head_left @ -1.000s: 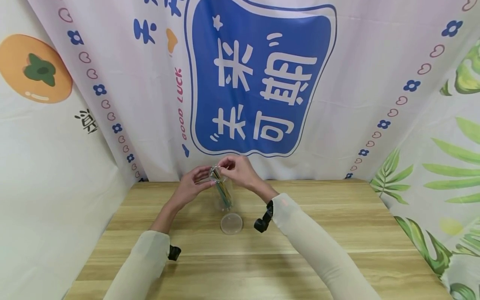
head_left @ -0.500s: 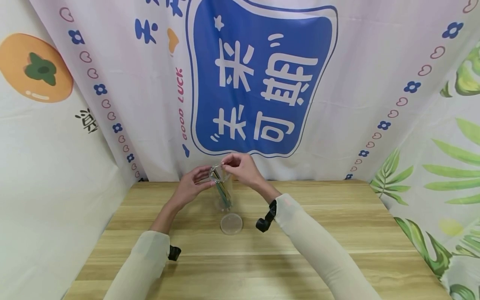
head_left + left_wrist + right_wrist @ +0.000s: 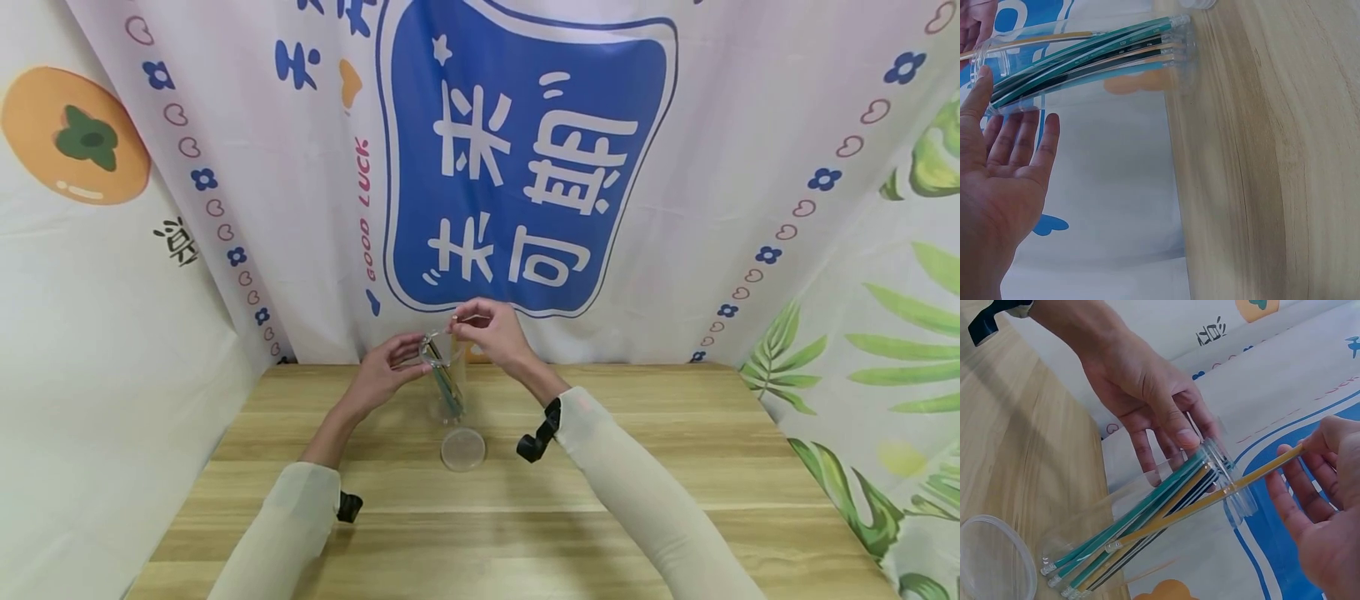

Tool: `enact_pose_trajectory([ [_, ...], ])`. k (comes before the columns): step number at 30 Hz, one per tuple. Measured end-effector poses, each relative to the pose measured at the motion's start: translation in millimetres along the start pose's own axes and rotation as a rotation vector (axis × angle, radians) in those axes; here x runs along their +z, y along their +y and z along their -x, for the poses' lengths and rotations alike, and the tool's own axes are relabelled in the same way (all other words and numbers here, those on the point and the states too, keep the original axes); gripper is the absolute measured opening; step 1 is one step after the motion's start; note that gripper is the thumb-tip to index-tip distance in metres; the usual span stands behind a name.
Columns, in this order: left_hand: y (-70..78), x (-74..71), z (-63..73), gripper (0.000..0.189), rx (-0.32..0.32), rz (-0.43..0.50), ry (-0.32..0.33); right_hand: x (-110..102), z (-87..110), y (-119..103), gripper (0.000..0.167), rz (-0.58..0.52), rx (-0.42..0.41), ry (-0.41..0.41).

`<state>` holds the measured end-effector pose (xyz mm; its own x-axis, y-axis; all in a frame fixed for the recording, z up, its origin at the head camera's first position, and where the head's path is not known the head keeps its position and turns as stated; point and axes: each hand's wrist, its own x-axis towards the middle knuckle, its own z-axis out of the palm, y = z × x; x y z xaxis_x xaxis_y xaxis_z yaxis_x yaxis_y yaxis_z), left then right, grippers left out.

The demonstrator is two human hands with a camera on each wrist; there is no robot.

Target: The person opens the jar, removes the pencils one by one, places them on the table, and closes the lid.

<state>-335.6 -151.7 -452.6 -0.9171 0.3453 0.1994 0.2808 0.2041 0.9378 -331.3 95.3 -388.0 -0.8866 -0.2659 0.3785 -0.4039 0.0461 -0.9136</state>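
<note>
left hand (image 3: 382,367) has its fingers clamped on the clear jar (image 3: 1100,519) near the rim, prob to steady it, while the right hand (image 3: 492,335) pinches a yellow pencil (image 3: 1191,505) slanting partway inside, lid (image 3: 463,450) parked nearby on the tabletop (image 3: 750,450)

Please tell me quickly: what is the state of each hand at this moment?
Left hand: holding the clear jar near its mouth.
Right hand: pinching a yellow pencil near its upper end.
</note>
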Motion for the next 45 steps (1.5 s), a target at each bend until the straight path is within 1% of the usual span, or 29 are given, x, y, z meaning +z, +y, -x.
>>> enact_pose_trajectory([
  [7,-0.1,0.7,1.4,0.064,-0.011,-0.001,0.002,-4,-0.3,-5,0.018,-0.084,-0.031,0.056],
  [10,-0.3,0.9,1.1,0.064,-0.005,-0.001,0.004,-7,-1.0,-9,0.020,-0.128,-0.040,0.086],
  [17,0.6,-0.4,-0.1,0.064,0.018,0.013,0.002,-11,-3.1,-18,0.014,-0.215,-0.073,0.163],
  [24,-0.3,-0.9,0.0,0.062,0.015,0.027,0.002,-16,-2.1,-28,0.024,-0.325,-0.092,0.225],
  [29,-1.0,-0.5,0.3,0.062,0.021,0.032,0.001,-22,-0.8,-35,0.021,-0.402,-0.120,0.279],
  [34,-1.1,-0.5,0.4,0.062,0.023,0.034,0.001,-28,-0.9,-39,0.016,-0.448,-0.160,0.333],
  [37,-1.2,-0.2,0.7,0.063,0.022,0.033,0.003,-32,-1.1,-41,0.016,-0.484,-0.172,0.372],
  [43,-1.4,0.6,0.5,0.063,0.023,0.032,0.002,-45,2.7,-47,0.020,-0.528,-0.156,0.423],
  [45,-0.6,0.6,0.1,0.063,0.029,0.037,0.000,-51,4.7,-49,0.017,-0.536,-0.145,0.431],
])
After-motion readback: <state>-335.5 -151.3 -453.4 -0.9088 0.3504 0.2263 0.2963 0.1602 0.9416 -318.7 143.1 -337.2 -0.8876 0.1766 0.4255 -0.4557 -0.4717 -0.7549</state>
